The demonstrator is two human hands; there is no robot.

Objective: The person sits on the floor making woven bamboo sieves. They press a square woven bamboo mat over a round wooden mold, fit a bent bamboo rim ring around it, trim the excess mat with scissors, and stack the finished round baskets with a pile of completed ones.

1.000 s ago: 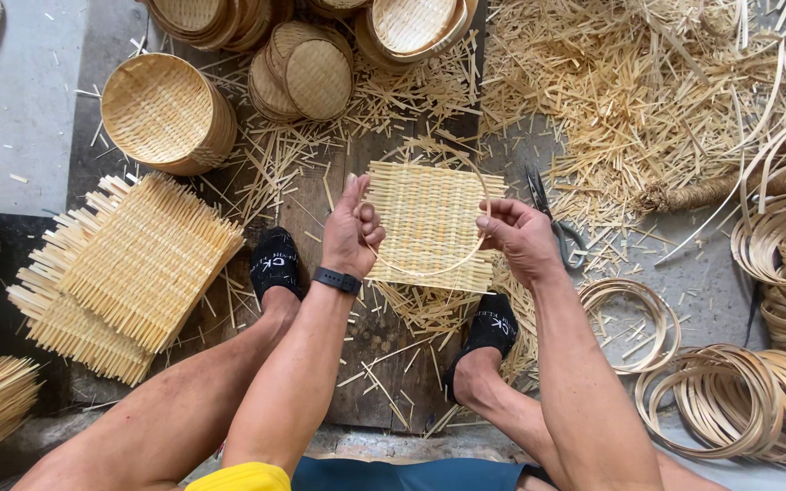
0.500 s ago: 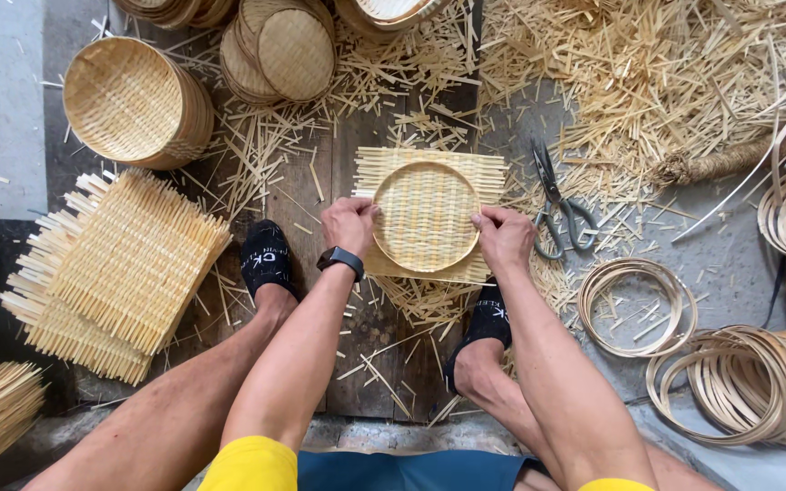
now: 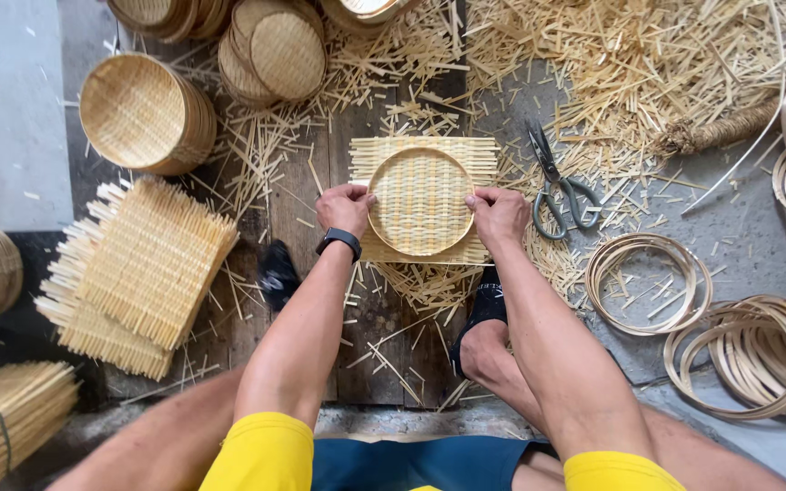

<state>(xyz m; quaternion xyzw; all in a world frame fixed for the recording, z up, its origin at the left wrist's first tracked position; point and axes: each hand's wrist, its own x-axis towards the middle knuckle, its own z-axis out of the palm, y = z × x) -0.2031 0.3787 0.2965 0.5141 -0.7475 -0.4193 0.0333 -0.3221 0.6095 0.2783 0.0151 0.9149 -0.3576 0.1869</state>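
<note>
My left hand point(image 3: 346, 207) is curled at the left edge of a round bamboo hoop point(image 3: 420, 201), its fingers pressed together on the rim, and my right hand point(image 3: 497, 215) mirrors it at the right edge, fingers bunched and pushing down. The hoop sits on a square woven bamboo mat point(image 3: 423, 198), which lies flat on the dark wooden board point(image 3: 370, 318) on the floor just ahead of my feet. A second ago I held that mat up off the board between both hands with no hoop on it; half a second ago the hoop was already down on it and my hands sat lower on its rim. Now they have slid up to the hoop's two sides. I judge that the mat is being pressed into the ring, so the forming looks begun and not finished: the mat's corners still stick out square all round the hoop.

Both forearms run straight forward from my knees, wrists bent down, a dark watch point(image 3: 339, 241) on the left one. My sandalled feet point(image 3: 481, 305) flank the board.

Just right of the mat lie scissors point(image 3: 557, 186), handles toward me. Further right are loose bamboo rings point(image 3: 648, 282). To the left lies a stack of square mats point(image 3: 143, 264), and beyond it a stack of finished round trays point(image 3: 143, 114). Bamboo offcuts point(image 3: 629, 55) litter the floor.
</note>
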